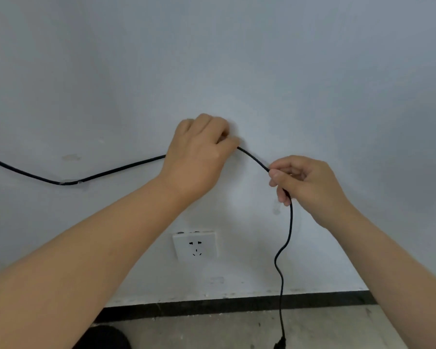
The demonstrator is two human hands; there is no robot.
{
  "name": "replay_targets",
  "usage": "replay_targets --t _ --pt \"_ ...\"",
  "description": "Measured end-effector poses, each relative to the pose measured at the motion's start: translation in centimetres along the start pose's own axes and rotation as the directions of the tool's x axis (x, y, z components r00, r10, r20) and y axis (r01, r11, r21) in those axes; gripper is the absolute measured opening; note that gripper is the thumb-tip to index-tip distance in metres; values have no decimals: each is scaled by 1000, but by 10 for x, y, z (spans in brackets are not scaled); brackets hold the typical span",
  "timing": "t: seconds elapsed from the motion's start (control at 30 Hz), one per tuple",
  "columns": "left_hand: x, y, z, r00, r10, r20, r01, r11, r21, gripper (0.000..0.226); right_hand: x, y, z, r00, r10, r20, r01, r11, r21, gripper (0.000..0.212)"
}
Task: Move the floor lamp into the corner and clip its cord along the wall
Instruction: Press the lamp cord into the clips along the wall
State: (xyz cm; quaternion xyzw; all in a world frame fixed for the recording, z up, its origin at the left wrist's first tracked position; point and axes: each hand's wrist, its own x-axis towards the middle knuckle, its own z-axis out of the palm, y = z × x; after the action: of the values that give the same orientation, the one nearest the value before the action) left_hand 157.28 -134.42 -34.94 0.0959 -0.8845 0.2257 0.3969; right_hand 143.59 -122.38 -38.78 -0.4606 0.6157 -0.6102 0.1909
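A black cord (121, 168) runs along the pale wall (262, 71) from the left edge. It dips to a small clear clip (71, 183) stuck on the wall, then rises to my left hand (199, 157). That hand presses the cord against the wall with fingers closed over it; any clip under it is hidden. My right hand (305, 182) pinches the cord a little to the right and lower. From there the cord hangs down in loose bends to the plug end (280, 345) near the floor. The lamp is out of view.
A white wall socket (195, 246) sits below my left hand, with nothing plugged in. A dark skirting strip (237, 303) meets the grey floor (212, 331). A dark object (103, 338) lies at the bottom edge.
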Motion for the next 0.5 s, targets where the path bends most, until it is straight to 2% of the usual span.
replay_targets --t 0.07,0.13,0.2,0.27,0.33,0.43,0.5 --pt "-4 5 4 996 91 -24 -89 994 56 22 -16 20 -3 998 56 39 -59 994 97 31" --pt "-10 14 10 971 239 21 -240 967 83 30 -34 42 -4 991 117 58 -124 981 150 33" --pt "-16 27 17 924 360 128 -370 927 64 31 -52 62 -4 980 191 56 -198 964 178 41" --pt "-20 38 26 857 451 249 -459 888 -29 20 -67 79 -4 964 262 51 -267 949 168 44" --pt "-21 45 32 798 497 340 -498 862 -93 18 -77 92 -5 948 316 28 -317 941 118 39" --pt "-20 53 39 774 478 416 -457 876 -156 18 -85 104 -9 928 371 -13 -370 928 52 31" --pt "-19 58 40 775 454 440 -444 886 -132 27 -88 108 -12 920 391 -39 -391 920 14 28"
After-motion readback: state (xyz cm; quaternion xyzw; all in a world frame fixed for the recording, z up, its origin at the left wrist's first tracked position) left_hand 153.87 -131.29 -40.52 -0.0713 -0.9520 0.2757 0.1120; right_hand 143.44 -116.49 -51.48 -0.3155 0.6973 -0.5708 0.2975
